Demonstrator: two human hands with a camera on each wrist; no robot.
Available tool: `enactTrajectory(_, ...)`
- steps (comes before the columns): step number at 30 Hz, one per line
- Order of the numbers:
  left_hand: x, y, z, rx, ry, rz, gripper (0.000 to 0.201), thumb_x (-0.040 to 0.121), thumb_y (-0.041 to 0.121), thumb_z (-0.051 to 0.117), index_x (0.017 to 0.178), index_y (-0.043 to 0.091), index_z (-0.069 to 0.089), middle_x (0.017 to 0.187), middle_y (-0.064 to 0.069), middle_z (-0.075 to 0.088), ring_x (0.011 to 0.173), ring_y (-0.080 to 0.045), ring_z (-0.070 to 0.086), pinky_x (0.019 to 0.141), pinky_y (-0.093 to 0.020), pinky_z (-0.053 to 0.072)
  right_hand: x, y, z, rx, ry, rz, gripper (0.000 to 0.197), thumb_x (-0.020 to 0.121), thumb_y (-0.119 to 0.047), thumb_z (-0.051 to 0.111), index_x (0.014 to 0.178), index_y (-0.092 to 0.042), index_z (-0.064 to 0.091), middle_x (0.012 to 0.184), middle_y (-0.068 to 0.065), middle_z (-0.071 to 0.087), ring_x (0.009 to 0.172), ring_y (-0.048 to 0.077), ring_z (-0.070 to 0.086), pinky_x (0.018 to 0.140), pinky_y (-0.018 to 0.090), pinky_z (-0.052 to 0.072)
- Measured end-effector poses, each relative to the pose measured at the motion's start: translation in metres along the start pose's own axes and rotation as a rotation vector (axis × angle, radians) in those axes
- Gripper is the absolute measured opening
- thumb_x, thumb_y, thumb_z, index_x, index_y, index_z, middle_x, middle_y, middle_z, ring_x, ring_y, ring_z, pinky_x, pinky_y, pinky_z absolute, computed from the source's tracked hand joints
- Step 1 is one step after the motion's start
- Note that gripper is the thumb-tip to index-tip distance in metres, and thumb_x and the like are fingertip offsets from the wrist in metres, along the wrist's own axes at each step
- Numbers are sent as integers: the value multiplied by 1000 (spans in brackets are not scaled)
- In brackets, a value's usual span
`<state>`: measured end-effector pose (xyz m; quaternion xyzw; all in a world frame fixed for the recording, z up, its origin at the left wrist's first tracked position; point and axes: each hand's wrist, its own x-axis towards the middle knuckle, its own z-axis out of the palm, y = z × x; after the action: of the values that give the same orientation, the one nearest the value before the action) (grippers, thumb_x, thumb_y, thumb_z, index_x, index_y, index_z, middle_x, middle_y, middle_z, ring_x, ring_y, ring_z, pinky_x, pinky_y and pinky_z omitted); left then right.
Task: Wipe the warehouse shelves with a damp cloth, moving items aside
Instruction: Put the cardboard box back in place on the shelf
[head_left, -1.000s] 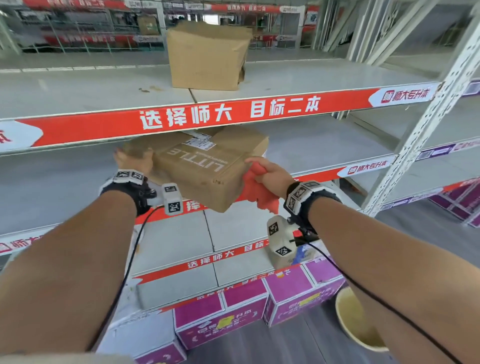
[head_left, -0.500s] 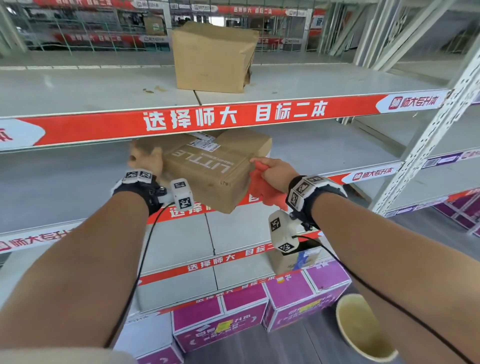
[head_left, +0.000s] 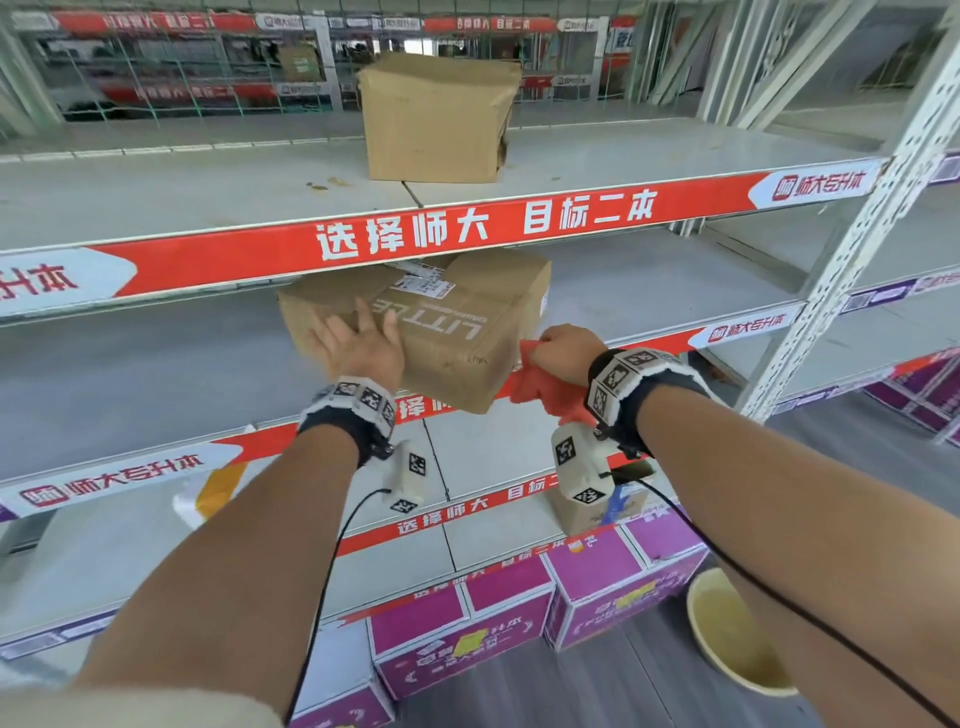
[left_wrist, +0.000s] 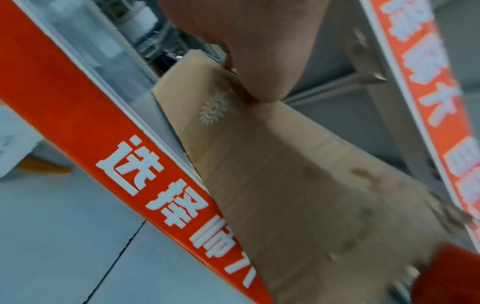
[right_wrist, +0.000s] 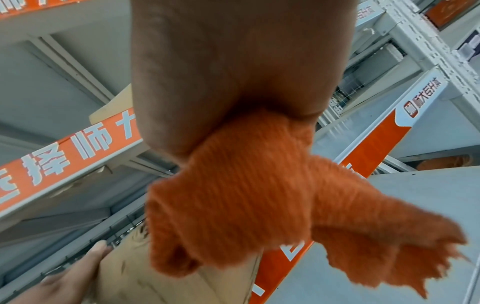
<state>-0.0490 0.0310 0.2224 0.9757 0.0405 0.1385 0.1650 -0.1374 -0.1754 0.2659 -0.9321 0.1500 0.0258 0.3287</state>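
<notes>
A brown cardboard box (head_left: 457, 332) printed LITTLE sits askew on the middle shelf (head_left: 649, 291), one corner hanging over the red front edge. My left hand (head_left: 358, 338) lies on the box's top left with fingers spread and straight. In the left wrist view its thumb (left_wrist: 259, 51) presses against the box (left_wrist: 298, 185). My right hand (head_left: 563, 353) grips a bunched orange cloth (head_left: 545, 395) just beside the box's right face. The right wrist view shows the cloth (right_wrist: 246, 195) hanging from the fist, with the box (right_wrist: 145, 283) below it.
A larger cardboard box (head_left: 439, 98) stands on the upper shelf. A perforated steel upright (head_left: 852, 260) rises at the right. Purple cartons (head_left: 467, 623) line the floor below, and a yellow basin (head_left: 737, 634) sits beside them. A small box (head_left: 587, 509) stands on a lower shelf.
My left hand has shifted from the box's far left corner onto its top, fingers now spread. The right hand with the cloth stays at the box's right side.
</notes>
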Motion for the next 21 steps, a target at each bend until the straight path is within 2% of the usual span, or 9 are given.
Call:
enactTrajectory(2,-7,6,-1,35,-32,17,69,96,56,6,152,17,11,154,-29,8,146,-38,-4,118,-49,-2,-4,3,1,30,-22,27,23,85,-29,52,78,-12,67,78,2,69,77,21,64,63,24,49)
enactTrajectory(4,-6,5,-6,54,-64,36,71,95,59,5,152,17,12,153,-29,9,145,-38,-3,118,-49,-3,-10,6,7,165,-169,44,17,83,-23,59,81,-7,65,83,10,68,78,25,66,73,31,57)
enactTrajectory(6,-5,3,-12,40,-87,44,71,94,61,6,151,20,14,153,-26,11,145,-38,-2,118,-49,-2,-17,1,11,124,-244,5,29,85,-36,62,92,-9,66,86,8,66,77,21,63,76,30,53)
enactTrajectory(9,-9,2,-13,9,-67,58,69,95,60,10,150,20,19,152,-24,15,145,-37,2,118,-49,-1,-20,-11,15,-36,-148,-25,62,77,-67,56,106,-14,67,102,5,68,93,21,63,82,29,49)
enactTrajectory(12,-14,2,-16,43,-66,105,69,95,60,10,148,18,24,151,-25,17,145,-38,2,117,-51,0,-15,-14,22,-173,-27,-57,60,82,-63,54,113,-12,62,114,7,64,103,24,59,79,26,42)
enactTrajectory(15,-10,-1,-21,31,-94,149,63,95,59,10,141,24,35,150,-22,17,144,-39,-2,116,-52,-2,-11,-6,22,-215,48,-33,55,88,-59,47,113,-11,57,114,9,63,98,26,59,78,29,43)
enactTrajectory(18,-2,-4,-15,-188,17,173,42,97,50,31,125,27,51,148,-12,22,144,-34,8,116,-50,1,-5,6,16,-176,111,47,57,92,-58,38,116,-10,57,115,12,63,102,29,60,78,32,44)
enactTrajectory(19,1,-6,-14,-293,75,147,36,95,47,40,124,27,51,150,-9,21,143,-31,11,116,-49,3,-3,9,14,-163,127,72,57,92,-57,36,117,-9,57,116,13,63,104,29,60,78,32,43)
enactTrajectory(21,10,-12,-9,-462,139,36,45,91,44,50,131,25,43,153,-8,16,143,-30,16,117,-49,10,0,16,9,-127,156,123,57,93,-54,37,119,-7,56,119,14,62,107,31,59,81,33,43)
